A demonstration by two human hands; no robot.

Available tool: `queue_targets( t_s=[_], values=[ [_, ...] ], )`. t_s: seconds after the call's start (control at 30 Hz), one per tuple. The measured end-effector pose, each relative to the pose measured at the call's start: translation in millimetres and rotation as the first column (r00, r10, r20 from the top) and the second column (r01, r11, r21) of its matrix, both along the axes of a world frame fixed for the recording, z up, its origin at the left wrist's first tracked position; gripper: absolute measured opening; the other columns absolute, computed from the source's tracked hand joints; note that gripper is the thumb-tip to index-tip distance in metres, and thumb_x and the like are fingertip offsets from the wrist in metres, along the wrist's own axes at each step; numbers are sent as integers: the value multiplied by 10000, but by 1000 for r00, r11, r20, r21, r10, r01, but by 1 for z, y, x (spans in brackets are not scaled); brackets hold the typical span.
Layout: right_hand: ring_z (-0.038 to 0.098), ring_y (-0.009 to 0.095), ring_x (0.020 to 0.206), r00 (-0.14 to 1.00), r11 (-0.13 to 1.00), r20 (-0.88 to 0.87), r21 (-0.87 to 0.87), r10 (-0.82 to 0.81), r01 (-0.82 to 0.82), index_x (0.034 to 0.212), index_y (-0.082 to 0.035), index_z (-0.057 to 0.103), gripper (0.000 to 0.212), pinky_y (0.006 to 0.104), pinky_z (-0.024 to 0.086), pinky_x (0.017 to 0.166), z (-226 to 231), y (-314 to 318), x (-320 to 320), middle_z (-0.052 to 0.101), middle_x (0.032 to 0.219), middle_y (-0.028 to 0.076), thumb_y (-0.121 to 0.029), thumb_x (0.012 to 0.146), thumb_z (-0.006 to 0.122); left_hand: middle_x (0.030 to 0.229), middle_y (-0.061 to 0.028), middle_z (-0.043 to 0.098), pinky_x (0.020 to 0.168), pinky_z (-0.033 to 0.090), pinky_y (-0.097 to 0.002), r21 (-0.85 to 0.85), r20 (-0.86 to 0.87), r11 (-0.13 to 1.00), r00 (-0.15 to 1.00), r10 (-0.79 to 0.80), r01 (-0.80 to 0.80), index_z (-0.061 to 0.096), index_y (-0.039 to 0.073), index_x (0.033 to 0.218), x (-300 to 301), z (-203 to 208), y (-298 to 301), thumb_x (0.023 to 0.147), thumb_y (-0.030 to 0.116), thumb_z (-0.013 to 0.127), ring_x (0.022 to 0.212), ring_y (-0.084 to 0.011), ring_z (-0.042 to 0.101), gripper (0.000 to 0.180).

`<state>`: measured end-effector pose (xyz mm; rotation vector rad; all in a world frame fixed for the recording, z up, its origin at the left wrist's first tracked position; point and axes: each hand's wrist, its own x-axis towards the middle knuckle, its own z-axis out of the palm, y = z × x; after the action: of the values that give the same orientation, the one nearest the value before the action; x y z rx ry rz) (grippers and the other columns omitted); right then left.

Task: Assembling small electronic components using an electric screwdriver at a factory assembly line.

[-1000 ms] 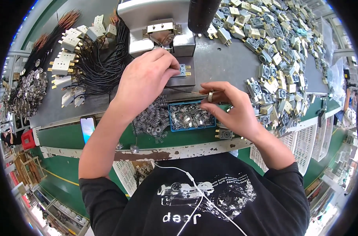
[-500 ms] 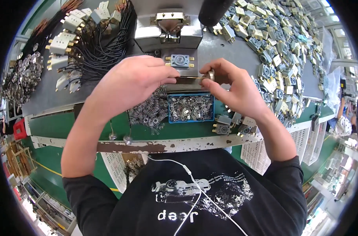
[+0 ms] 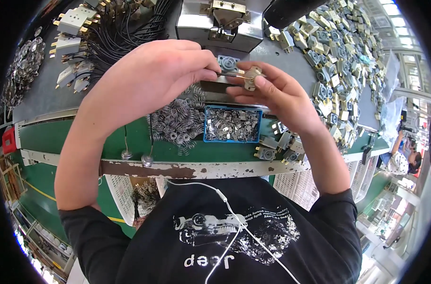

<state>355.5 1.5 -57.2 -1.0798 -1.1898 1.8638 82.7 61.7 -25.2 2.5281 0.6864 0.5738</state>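
Observation:
My left hand (image 3: 173, 66) pinches a thin dark wire (image 3: 228, 74) between thumb and forefinger. The wire's brass-coloured end reaches a small round metal disc (image 3: 250, 80) with a flange, which my right hand (image 3: 284, 97) grips between thumb and fingers. Whether the wire is joined to the disc, I cannot tell. Just beyond my fingertips, a grey block with a round face (image 3: 228, 63) sits in front of the metal press fixture (image 3: 220, 28), partly hidden by my hands.
A blue tray (image 3: 205, 125) of small metal clips lies nearest me, beside a heap of springs (image 3: 175, 120). Grey blocks (image 3: 327, 61) are piled on the right. White connectors with black cables (image 3: 73, 21) and metal discs (image 3: 23, 71) lie left. Two discs hang (image 3: 147, 161) near the bench edge.
My view has shifted, so the bench sits differently in it. My right hand has turned the disc so that its flat face shows. Both hands keep their hold.

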Motion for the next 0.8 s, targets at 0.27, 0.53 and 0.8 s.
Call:
queue_targets(
  t_s=[0.27,0.53,0.8],
  values=[
    [707,249,1084,892,805,29,446,-451,392,1380,24,553,335,368,555,985,0,-16,-42,695,1248,202,-140,1089,545,828,-104,655,718,543,-415,-163,175,985,981,82,-54,709,61,1025,18,-41,-19,923,151,700,799,-310,671,136],
    [693,177,987,965,933,-51,248,-257,261,1268,38,612,260,318,559,906,9,3,-21,712,1067,123,-135,1087,541,874,-29,627,776,536,-345,326,-126,944,987,98,-52,648,98,978,10,-21,-16,854,126,643,869,-213,655,127],
    [694,108,990,935,952,339,238,104,-192,1353,-1,644,355,270,562,906,37,4,-10,731,1100,64,-80,1009,679,858,-32,618,756,529,-356,293,-68,955,995,76,-53,634,95,944,7,-12,-23,874,181,686,857,-217,648,123]
  ],
)
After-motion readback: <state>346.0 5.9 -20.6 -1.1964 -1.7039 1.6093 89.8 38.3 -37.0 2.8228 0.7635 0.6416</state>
